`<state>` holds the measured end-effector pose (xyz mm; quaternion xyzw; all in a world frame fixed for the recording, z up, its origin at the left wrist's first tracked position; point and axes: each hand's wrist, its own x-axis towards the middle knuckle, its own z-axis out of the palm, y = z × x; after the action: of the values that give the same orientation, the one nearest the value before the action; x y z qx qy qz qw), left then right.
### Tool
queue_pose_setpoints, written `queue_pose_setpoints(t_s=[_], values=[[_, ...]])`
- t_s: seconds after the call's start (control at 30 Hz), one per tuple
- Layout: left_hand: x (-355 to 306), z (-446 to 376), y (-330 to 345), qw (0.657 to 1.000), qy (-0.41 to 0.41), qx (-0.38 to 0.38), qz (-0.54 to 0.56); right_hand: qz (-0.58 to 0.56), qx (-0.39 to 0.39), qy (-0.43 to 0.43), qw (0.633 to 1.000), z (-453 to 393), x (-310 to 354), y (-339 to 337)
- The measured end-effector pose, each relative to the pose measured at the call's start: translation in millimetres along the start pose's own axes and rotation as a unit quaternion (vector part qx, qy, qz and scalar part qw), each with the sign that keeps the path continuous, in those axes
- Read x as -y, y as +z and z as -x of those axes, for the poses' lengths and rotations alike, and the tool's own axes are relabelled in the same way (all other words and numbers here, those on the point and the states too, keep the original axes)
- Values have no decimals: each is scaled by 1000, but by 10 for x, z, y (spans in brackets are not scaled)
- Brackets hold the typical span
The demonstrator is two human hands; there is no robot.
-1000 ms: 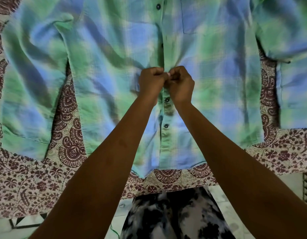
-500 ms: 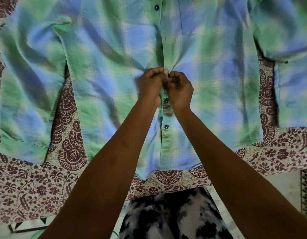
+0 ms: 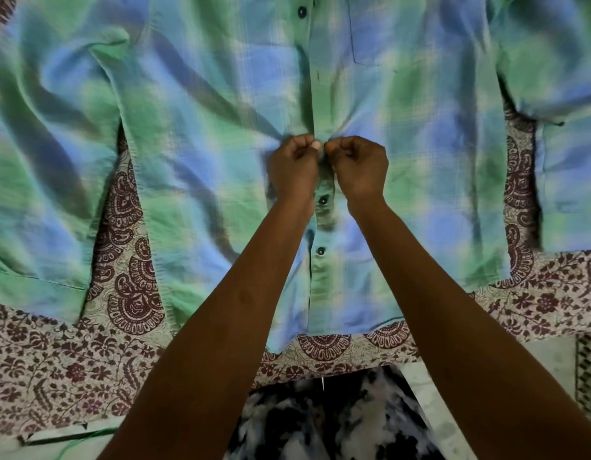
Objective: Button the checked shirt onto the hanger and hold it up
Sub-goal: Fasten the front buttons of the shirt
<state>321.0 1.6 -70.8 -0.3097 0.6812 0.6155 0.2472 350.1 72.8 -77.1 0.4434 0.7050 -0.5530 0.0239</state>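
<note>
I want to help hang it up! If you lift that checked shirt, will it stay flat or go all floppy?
Probably floppy: the checked shirt already lies in soft wrinkles and bunches where the left hand and right hand pinch it. It looks thin, so likely light. The unbuttoned part may gape.

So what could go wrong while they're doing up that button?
1. Both hands, left and right, pinch the shirt at its front strip, and folds fan out from there. Pulling harder could drag the strip crooked, so the button might miss its hole.
2. An empty buttonhole shows above the hands. It might get skipped.
3. The button being worked is hidden by the fingers, so I cannot tell if it is through; letting go early could leave it undone.
</note>
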Motion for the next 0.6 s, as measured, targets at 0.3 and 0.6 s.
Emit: queue_pose_setpoints(t_s=[0.3, 0.6], values=[[12, 24, -73, 904, 248, -43, -346, -53, 131, 113, 984, -110, 107, -157], [-428, -288, -101, 924, 147, -56, -349, 63, 136, -59, 987, -345, 366, -154]])
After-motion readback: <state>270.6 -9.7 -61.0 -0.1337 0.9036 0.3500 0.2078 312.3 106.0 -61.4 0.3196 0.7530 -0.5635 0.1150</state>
